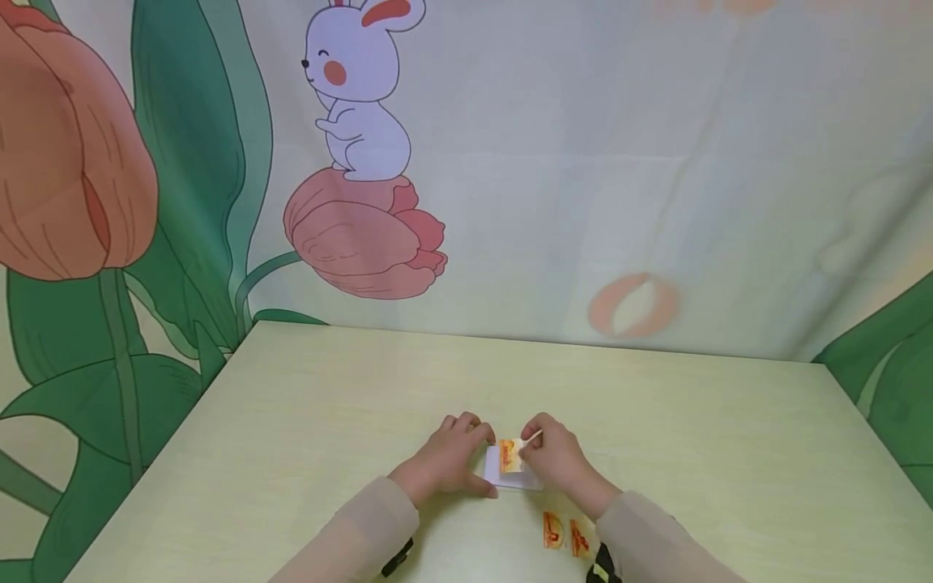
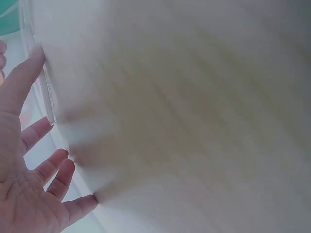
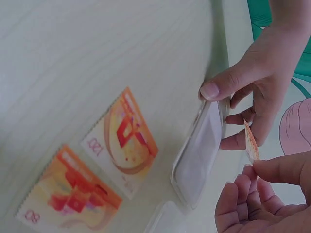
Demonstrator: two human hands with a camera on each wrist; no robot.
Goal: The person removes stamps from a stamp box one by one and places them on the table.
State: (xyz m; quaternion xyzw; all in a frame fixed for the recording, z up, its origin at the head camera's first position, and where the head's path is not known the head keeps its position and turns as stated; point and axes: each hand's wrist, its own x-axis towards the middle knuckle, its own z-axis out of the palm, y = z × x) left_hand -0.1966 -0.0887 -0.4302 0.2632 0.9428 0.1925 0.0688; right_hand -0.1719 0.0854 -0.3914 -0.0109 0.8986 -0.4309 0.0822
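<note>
My right hand (image 1: 557,457) pinches a small orange and yellow postage stamp (image 1: 510,456) between thumb and fingertip. In the right wrist view this stamp (image 3: 250,141) appears almost edge-on, raised above the table. Under it lies a flat clear plastic case (image 1: 492,465) with a white inside. My left hand (image 1: 450,457) holds the case's left end, thumb on the near edge and a finger on the far edge. Two more stamps lie face up nearer me, one marked 120 (image 3: 127,141) and one marked 80 (image 3: 73,194).
A second clear plastic piece (image 3: 167,219) shows partly at the bottom of the right wrist view. The pale wood-grain table (image 1: 328,389) reaches back to a cloth backdrop (image 1: 525,202) printed with a rabbit and tulips.
</note>
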